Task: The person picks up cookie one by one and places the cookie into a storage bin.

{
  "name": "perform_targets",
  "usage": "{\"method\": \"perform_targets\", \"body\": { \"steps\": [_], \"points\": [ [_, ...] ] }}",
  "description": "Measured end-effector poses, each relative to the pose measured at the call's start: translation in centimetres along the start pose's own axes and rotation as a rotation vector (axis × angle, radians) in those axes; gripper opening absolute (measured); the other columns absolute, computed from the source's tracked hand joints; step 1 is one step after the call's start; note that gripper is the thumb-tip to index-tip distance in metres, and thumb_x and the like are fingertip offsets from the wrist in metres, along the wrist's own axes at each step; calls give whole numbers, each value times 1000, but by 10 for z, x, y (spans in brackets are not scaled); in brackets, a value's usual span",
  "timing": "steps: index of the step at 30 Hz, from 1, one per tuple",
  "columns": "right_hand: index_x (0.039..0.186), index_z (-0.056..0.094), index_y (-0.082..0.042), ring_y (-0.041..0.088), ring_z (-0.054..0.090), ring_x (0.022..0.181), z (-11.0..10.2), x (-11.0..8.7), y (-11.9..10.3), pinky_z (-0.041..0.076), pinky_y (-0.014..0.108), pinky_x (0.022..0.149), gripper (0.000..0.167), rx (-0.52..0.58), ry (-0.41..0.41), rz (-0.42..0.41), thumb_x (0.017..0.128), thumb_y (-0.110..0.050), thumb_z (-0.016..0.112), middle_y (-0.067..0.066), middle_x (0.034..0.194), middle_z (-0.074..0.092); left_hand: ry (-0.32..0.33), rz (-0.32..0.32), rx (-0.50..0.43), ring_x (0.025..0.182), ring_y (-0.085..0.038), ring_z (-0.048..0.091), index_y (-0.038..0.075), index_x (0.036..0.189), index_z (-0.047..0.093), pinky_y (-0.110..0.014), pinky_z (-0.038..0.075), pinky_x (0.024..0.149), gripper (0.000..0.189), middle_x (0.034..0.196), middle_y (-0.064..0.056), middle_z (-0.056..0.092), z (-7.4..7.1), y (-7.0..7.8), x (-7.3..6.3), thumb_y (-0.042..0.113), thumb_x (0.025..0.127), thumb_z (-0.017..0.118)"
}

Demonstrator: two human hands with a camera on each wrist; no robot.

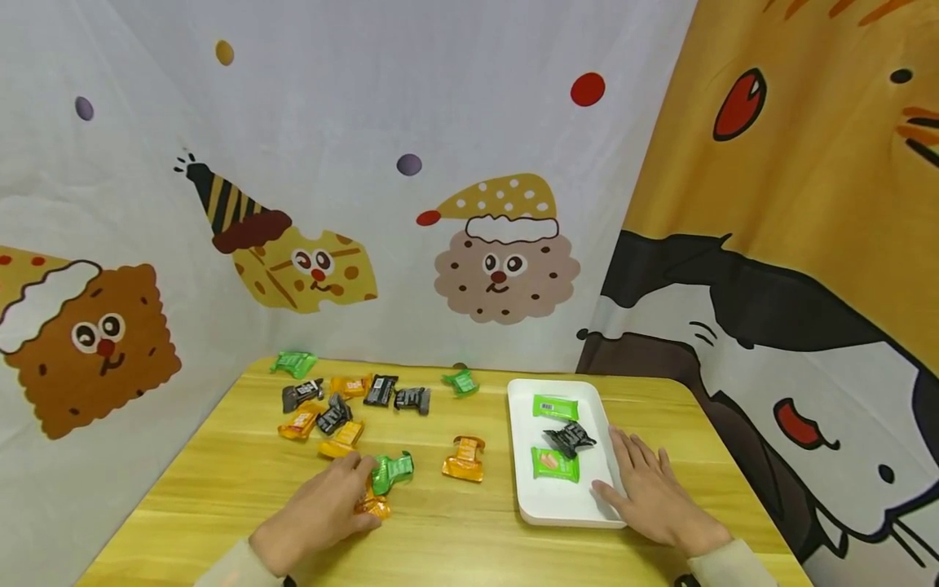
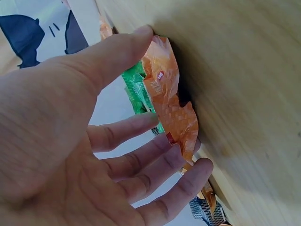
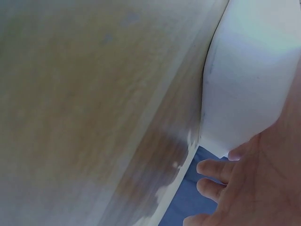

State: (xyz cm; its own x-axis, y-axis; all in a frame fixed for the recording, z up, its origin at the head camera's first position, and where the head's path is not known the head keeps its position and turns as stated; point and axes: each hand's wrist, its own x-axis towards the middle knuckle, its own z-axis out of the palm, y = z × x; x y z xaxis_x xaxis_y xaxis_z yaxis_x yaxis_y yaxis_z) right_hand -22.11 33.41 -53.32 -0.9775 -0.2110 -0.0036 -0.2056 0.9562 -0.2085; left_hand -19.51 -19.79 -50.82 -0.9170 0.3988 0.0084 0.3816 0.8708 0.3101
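Note:
My left hand reaches over an orange-wrapped candy, seen whole in the left wrist view and partly hidden under the hand in the head view. Its thumb lies at one end of the wrapper, and the spread, slightly bent fingers lie along the other. Just beyond it is a green-wrapped candy. My right hand rests with extended fingers along the right side of a white tray, the thumb at its rim. Inside the tray lie two light green packets and a black-wrapped candy.
Several black and orange candies cluster at the table's back left. Green candies lie at the far left corner and back middle. Another orange candy sits left of the tray. A printed curtain hangs behind the wooden table.

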Motion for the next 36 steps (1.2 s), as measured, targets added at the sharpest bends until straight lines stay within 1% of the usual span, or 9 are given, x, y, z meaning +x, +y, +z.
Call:
{"method": "perform_targets", "body": {
  "steps": [4,8,10,13,18,20,27,32,36],
  "points": [
    [183,24,4,64,34,170,-1,0,0,21,93,132,104,-9,-2,3,115,-64,64,36,184,36,10,35,3,88,-12,56,3,134,72,-36,56,72,64,106,-2,66,-2,-1,1,33,88,105],
    [182,24,4,63,35,169,-1,0,0,22,93,132,103,-12,10,-3,115,-64,64,36,184,37,22,51,-13,85,-10,52,7,124,73,-31,53,68,49,100,1,62,-2,-3,1,26,90,102],
    [183,24,3,63,35,170,-2,0,0,22,93,132,103,-7,13,-9,115,-64,63,36,184,37,26,58,-26,83,-9,51,9,118,73,-30,51,68,42,100,2,61,-2,-6,1,24,92,101],
    [183,24,3,64,34,170,-2,1,0,21,93,132,103,7,13,-14,115,-63,63,37,184,36,19,73,-60,82,-7,51,11,115,73,-28,50,68,35,102,0,63,-4,-10,1,22,94,99],
    [183,23,4,65,35,169,0,2,2,22,93,132,103,7,16,-15,115,-62,64,37,184,36,5,103,-130,81,-2,52,9,115,77,-25,52,68,31,103,-1,68,-8,-13,0,20,95,99],
    [183,23,4,65,35,169,1,1,2,22,94,132,103,4,15,-17,115,-62,64,38,184,36,7,115,-136,81,-1,52,10,114,78,-24,52,67,31,102,-1,69,-8,-14,-1,20,94,100],
    [183,24,3,63,36,169,2,-2,0,22,93,132,101,17,17,-22,115,-61,65,36,184,37,27,134,-113,82,0,56,11,111,80,-24,55,67,31,100,1,71,-10,-15,-2,20,90,102],
    [182,25,3,63,36,169,1,-3,-2,22,93,132,101,18,24,-23,115,-60,65,36,184,37,52,137,-84,81,-2,61,10,111,81,-23,59,67,33,99,0,72,-16,-14,-1,21,89,102],
    [183,24,3,64,36,169,1,-2,-2,22,93,132,101,16,16,-21,115,-61,65,36,184,37,69,147,-73,80,-1,62,10,113,82,-23,58,67,33,100,0,74,-21,-11,-1,23,90,102]
  ]
}}
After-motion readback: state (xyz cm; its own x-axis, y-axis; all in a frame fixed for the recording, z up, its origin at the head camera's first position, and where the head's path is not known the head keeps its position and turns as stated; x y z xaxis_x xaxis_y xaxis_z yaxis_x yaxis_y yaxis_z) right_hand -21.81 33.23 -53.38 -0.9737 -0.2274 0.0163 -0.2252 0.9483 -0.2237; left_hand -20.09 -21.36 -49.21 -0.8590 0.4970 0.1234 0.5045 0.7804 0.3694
